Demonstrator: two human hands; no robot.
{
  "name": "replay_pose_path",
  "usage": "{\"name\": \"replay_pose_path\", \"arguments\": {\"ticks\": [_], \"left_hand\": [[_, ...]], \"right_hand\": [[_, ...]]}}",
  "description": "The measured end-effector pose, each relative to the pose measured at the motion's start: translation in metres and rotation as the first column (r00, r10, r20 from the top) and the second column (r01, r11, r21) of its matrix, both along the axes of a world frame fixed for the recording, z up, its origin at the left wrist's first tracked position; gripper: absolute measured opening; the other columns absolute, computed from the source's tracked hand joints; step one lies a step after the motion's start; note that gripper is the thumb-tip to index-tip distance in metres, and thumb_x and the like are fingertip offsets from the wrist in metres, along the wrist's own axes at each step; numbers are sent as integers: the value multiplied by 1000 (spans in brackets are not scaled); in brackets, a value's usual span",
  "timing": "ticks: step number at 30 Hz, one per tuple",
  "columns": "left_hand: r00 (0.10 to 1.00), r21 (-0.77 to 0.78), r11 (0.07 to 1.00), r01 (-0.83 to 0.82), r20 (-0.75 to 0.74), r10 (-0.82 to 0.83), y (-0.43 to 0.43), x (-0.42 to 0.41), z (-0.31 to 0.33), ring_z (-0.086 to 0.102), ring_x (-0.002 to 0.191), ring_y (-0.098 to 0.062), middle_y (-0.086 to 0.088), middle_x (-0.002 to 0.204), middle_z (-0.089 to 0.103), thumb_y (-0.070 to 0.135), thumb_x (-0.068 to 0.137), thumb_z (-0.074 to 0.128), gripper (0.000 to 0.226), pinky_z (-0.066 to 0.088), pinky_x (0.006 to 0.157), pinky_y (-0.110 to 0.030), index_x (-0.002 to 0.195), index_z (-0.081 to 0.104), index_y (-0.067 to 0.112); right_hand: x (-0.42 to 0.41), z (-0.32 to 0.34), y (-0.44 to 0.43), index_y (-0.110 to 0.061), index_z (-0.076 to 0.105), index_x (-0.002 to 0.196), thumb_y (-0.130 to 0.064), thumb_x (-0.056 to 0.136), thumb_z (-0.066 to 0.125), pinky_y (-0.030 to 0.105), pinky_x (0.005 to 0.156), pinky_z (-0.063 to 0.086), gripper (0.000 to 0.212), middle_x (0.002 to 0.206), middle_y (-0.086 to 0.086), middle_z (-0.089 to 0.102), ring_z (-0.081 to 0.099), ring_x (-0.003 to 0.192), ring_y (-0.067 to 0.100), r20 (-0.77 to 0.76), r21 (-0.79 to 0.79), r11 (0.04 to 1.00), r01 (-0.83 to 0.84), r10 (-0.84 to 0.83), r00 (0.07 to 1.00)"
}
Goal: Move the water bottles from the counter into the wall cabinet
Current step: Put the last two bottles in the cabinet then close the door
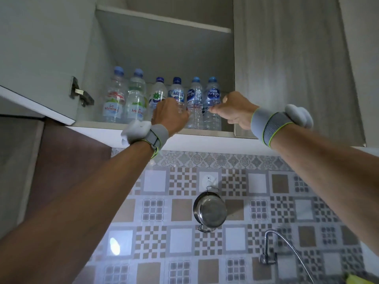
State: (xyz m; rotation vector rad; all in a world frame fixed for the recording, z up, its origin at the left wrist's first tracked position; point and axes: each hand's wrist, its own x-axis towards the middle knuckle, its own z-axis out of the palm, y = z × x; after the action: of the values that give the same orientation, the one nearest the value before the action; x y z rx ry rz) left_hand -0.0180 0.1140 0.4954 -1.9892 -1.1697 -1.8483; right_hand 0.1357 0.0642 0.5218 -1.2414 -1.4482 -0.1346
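Several water bottles stand in a row on the bottom shelf (98, 123) of the open wall cabinet. From the left come two Le Minerale bottles (114, 99), a green-label bottle (158, 92), an Aqua bottle (177, 90) and two Pure Life bottles (194, 99). My left hand (170, 116) is curled round the lower part of the Aqua bottle and hides its base. My right hand (233, 110) holds the rightmost Pure Life bottle (212, 95) from the right side, thumb on its front. Both wrists wear grey bands.
The left cabinet door (41, 58) hangs open with its hinge (81, 93) near the bottles. The right door (287, 68) is closed. An upper shelf (164, 19) spans the cabinet. Below, a steel pot (210, 212) hangs on the patterned tile wall, and a faucet (268, 249) stands lower right.
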Motion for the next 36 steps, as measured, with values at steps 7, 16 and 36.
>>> {"name": "replay_pose_path", "arguments": {"ticks": [7,16,36], "left_hand": [[996,-46,997,65,57,-62,-55,-29,-34,59,112,-31,-13,119,64,39,88,64,49,49,97,-40,124,59,5],[979,-87,990,113,181,-96,-115,-84,-44,59,114,-27,-9,119,65,43,86,66,54,48,101,-42,126,58,7],[852,-76,992,102,521,-48,-196,-271,-65,55,111,-27,-8,119,56,42,83,69,54,47,95,-35,119,50,7]], "right_hand": [[-16,-25,-56,3,56,124,-20,93,65,45,100,52,40,130,14,60,61,115,27,-12,-23,999,-30,30,999],[-54,-24,-119,-1,58,125,-24,91,68,40,97,53,42,130,12,60,61,108,24,-13,-26,995,-94,94,995],[-265,-11,-203,2,57,128,-30,93,65,32,89,55,48,133,19,57,61,113,29,19,-29,953,-300,301,953]]}}
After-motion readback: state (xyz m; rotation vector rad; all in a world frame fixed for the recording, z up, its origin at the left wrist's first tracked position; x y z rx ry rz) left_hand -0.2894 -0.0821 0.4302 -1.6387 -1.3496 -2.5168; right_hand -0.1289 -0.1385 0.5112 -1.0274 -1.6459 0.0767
